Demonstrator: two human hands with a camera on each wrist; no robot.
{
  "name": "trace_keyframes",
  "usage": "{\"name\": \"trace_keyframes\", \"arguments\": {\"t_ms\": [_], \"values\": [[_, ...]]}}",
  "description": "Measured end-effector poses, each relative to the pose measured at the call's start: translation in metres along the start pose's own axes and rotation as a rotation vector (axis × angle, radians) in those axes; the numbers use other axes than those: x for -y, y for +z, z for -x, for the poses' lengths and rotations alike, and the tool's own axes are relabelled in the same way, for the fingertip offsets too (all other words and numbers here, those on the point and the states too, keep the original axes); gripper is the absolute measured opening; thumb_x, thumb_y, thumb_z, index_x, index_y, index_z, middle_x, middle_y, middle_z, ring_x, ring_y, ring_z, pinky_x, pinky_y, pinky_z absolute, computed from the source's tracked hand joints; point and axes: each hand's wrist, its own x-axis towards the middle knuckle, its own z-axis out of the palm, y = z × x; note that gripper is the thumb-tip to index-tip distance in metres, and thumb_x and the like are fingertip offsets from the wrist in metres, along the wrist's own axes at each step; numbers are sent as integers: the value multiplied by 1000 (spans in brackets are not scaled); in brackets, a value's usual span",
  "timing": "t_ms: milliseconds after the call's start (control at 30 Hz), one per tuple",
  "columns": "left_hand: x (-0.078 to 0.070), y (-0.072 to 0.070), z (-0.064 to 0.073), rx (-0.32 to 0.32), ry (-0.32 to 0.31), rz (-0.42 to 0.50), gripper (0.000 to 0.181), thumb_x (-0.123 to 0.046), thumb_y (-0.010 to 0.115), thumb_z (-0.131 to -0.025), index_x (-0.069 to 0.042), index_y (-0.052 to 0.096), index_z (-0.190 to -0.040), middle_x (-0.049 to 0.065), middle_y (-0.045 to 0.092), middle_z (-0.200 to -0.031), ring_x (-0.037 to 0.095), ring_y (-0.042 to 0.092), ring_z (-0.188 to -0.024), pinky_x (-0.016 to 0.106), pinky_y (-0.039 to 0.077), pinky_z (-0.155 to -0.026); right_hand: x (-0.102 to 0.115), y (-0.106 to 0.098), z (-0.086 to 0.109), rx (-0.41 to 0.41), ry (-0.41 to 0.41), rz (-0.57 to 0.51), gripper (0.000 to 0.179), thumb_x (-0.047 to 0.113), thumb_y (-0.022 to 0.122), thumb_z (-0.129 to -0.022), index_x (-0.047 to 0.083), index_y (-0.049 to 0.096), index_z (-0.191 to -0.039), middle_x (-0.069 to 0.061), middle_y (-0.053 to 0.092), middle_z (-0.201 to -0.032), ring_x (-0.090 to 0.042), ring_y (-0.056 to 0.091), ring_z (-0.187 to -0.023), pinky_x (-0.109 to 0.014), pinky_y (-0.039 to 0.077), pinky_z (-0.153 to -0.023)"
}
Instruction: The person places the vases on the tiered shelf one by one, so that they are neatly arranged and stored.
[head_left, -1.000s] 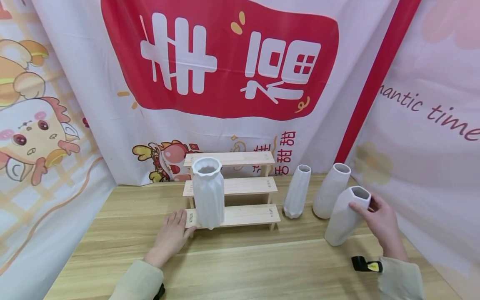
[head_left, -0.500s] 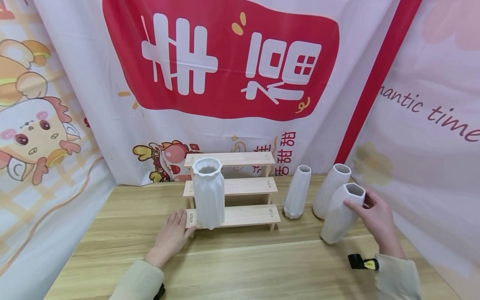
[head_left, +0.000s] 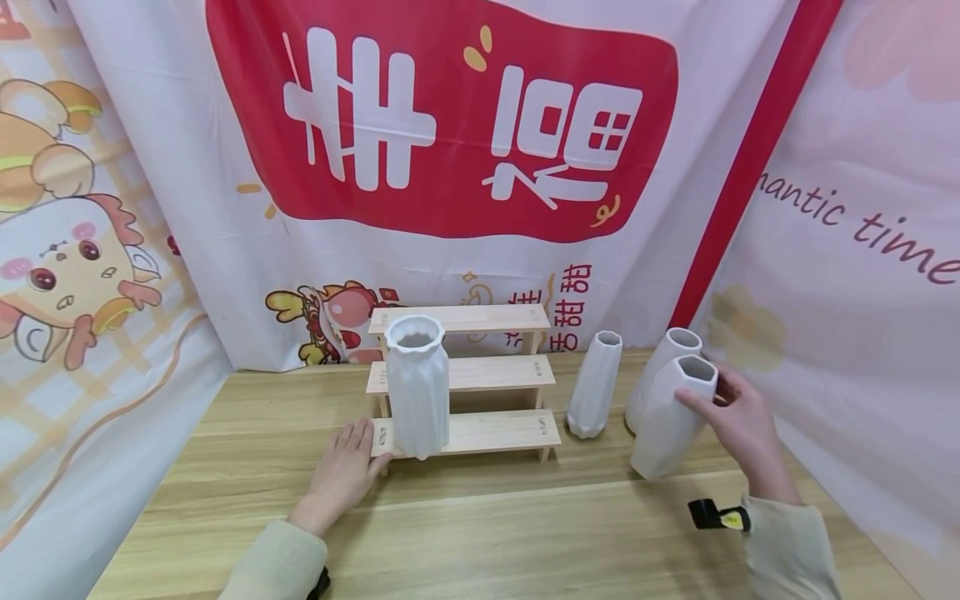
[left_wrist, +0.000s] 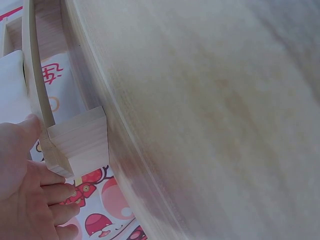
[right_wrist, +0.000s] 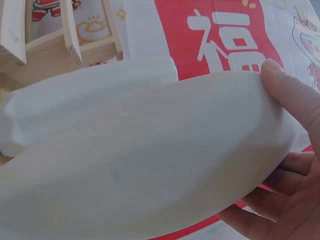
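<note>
Right hand (head_left: 742, 425), fingers pinching the faceted vase (head_left: 667, 429), nears the tiered shelf (head_left: 498, 430), where the left hand (head_left: 341, 471) rests, fingers straight

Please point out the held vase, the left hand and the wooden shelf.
Held vase (head_left: 670, 423), head view, side wall.
Left hand (head_left: 341, 472), head view, back of the hand.
Wooden shelf (head_left: 497, 373), head view, middle step.

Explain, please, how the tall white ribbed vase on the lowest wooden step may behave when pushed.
Looking ceramic, the tall white ribbed vase is probably stiff and breakable. Standing tall near the front edge of the lowest pale wooden step, it might tip forward. Its ridges may make it less slippery.
</note>
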Motion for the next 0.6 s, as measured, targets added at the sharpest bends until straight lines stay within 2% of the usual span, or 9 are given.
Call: {"name": "trace_keyframes", "arguments": {"t_ms": [133,233,367,600], "values": [[0,0,0,2,-1,0,63,-32,46,-97,18,32,-133,32,32,-137,47,26,-127,54,18,-105,6,2,-1,6,-6,14,70,35,69,-82,-4,43,-133,-25,51,-122,-35,50,-107,-25,50,-79],[0,-1,0,4,-3,0,63,-32,47,-97,18,31,-133,32,32,-138,47,26,-127,54,18,-105,11,5,-2,6,-27,8,67,33,70,-82,-5,45,-132,-24,53,-120,-33,52,-105,-22,49,-79],[0,-1,0,6,-5,-1,63,-32,46,-97,17,31,-133,32,31,-138,47,26,-127,54,17,-105,18,9,-3,6,-56,-5,65,30,71,-82,-5,45,-131,-24,54,-118,-32,52,-103,-11,45,-74],[0,0,-1,6,-3,5,64,-32,47,-96,18,32,-133,32,32,-137,47,27,-127,56,19,-104,30,17,-6,39,-87,-45,62,28,71,-82,-4,48,-129,-23,54,-119,-32,52,-105,-9,44,-73]]}}
